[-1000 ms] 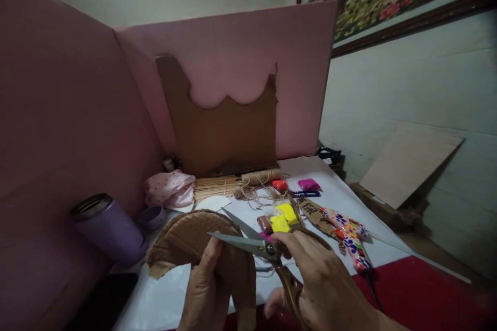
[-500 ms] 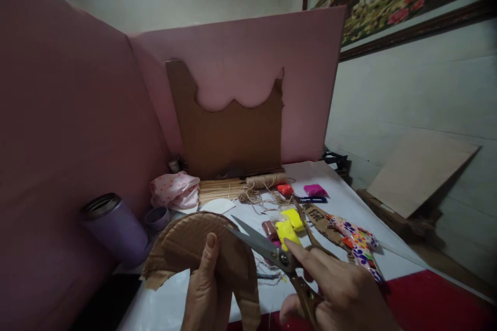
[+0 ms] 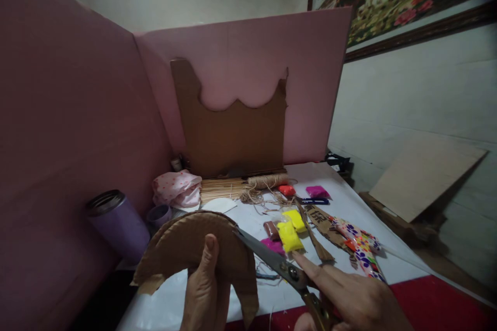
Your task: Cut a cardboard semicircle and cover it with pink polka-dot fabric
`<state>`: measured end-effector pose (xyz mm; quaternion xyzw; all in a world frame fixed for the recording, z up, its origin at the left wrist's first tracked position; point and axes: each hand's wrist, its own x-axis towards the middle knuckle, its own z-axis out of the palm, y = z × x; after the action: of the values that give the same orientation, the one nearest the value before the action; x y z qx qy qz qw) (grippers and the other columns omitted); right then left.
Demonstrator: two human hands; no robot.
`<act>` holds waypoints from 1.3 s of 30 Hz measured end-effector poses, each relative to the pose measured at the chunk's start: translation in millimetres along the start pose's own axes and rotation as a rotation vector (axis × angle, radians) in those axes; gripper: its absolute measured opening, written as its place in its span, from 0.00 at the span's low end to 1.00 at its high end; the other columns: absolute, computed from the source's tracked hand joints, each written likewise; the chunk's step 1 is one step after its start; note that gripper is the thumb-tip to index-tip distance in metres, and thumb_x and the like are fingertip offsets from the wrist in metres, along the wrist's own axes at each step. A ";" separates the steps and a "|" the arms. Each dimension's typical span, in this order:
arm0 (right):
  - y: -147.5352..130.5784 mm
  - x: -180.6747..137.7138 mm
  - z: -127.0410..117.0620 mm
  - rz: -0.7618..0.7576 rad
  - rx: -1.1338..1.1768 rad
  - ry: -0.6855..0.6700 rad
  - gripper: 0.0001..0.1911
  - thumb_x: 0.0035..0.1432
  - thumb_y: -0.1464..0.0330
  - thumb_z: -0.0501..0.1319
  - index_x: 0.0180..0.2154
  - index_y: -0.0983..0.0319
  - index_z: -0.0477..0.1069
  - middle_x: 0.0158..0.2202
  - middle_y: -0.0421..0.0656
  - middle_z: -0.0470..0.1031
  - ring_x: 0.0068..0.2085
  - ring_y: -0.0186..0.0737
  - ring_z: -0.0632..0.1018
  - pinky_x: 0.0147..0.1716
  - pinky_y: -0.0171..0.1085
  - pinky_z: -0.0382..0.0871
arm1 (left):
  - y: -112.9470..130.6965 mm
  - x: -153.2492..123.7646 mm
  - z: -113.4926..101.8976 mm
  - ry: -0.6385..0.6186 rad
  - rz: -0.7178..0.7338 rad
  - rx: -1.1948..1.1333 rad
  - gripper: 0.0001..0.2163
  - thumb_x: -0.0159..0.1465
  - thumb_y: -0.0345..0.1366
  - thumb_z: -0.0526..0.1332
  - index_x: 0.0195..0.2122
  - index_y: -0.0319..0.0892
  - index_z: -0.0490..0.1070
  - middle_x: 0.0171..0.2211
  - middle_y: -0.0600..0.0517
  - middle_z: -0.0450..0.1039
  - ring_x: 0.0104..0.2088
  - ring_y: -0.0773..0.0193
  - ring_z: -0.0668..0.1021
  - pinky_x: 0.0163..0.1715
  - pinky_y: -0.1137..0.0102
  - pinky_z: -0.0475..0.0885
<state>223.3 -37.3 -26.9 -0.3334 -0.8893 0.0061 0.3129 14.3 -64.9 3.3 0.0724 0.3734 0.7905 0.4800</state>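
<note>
Bronze-handled steel scissors (image 3: 287, 268) have closed their blades, tips near the one o'clock rim of the brown cardboard arch (image 3: 178, 243), toward seven o'clock. Left hand (image 3: 205, 289) pinches it; right hand (image 3: 349, 295) wraps the handles. Trimming seems underway; further cutting calls for reopened blades.

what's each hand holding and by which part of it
The left hand holds the curved cardboard piece near its inner edge, thumb flat on the face. The right hand holds the scissors by the handles.
</note>
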 end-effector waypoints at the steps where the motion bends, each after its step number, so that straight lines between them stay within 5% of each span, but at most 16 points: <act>1: -0.4 0.1 -1.3 0.001 0.012 0.006 0.29 0.51 0.61 0.63 0.53 0.68 0.68 0.25 0.46 0.77 0.25 0.42 0.78 0.21 0.33 0.68 | 0.1 -0.2 -1.0 -0.022 0.019 0.009 0.17 0.55 0.37 0.65 0.46 0.41 0.72 0.35 0.50 0.79 0.36 0.63 0.79 0.37 0.72 0.75; 10: -4.4 -1.8 4.6 0.081 0.117 0.025 0.29 0.51 0.62 0.62 0.55 0.66 0.66 0.26 0.48 0.78 0.26 0.44 0.77 0.23 0.35 0.68 | -1.0 0.0 -2.6 -0.086 0.008 0.067 0.24 0.49 0.42 0.69 0.46 0.41 0.72 0.36 0.50 0.78 0.37 0.60 0.78 0.34 0.72 0.75; 22: -3.8 5.7 6.4 -0.092 -0.088 0.092 0.29 0.55 0.59 0.60 0.50 0.75 0.68 0.22 0.47 0.74 0.22 0.40 0.75 0.18 0.34 0.63 | -1.8 0.1 -3.1 -0.106 -0.070 0.032 0.20 0.52 0.40 0.68 0.45 0.41 0.72 0.37 0.48 0.79 0.36 0.60 0.80 0.33 0.73 0.76; 33: -2.7 -3.4 29.0 -0.029 0.206 0.215 0.27 0.55 0.60 0.58 0.52 0.70 0.65 0.26 0.47 0.76 0.26 0.41 0.78 0.21 0.32 0.68 | -2.2 -0.4 -1.7 -0.105 -0.065 0.026 0.17 0.48 0.41 0.70 0.38 0.39 0.75 0.31 0.50 0.80 0.32 0.61 0.80 0.32 0.71 0.77; 39: -6.7 3.4 16.2 0.052 0.318 0.087 0.29 0.49 0.65 0.63 0.54 0.64 0.62 0.34 0.47 0.79 0.33 0.44 0.80 0.27 0.32 0.72 | -1.5 2.4 -5.4 -0.103 -0.185 -0.029 0.12 0.51 0.38 0.68 0.35 0.39 0.77 0.34 0.47 0.80 0.33 0.59 0.81 0.32 0.71 0.77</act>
<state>208.2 -37.3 -36.6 -0.3024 -0.8539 0.1404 0.3997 11.5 -65.4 -2.1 0.0713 0.3420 0.7432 0.5706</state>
